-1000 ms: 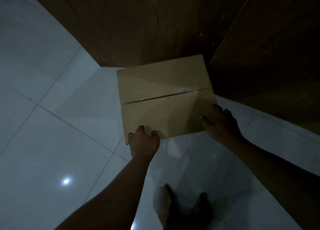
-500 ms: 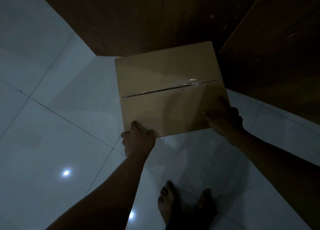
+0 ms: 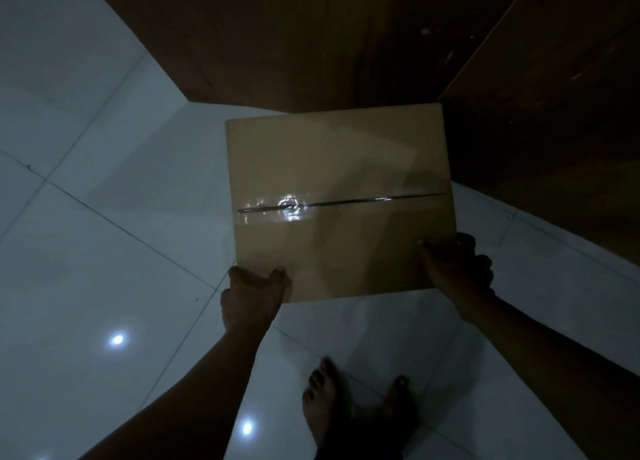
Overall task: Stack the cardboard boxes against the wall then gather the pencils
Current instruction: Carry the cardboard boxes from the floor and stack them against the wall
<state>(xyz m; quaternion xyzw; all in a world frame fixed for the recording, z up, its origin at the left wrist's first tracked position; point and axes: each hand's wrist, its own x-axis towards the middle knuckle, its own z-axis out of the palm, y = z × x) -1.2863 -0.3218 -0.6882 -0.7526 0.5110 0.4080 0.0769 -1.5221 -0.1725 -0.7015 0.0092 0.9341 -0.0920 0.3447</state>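
The cardboard box (image 3: 339, 169) is shut, with a strip of shiny tape (image 3: 287, 206) running across its top. It is held up in front of the person, over the floor (image 3: 104, 252), and its far edge is close to the dark wooden wall (image 3: 294, 37). I cannot tell if it touches the wall. The left hand (image 3: 252, 297) grips the near left corner, with the thumb on top and the fingers curled around the edge. The right hand (image 3: 457, 276) grips the near right corner the same way, thumb on top and fingers bent around the side. Another dark wooden panel (image 3: 554, 113) stands to the right of the box. The floor is made of big white tiles with two bright light spots (image 3: 117, 339) shining on it. Two bare feet (image 3: 322, 397) stand on the tiles below the box.
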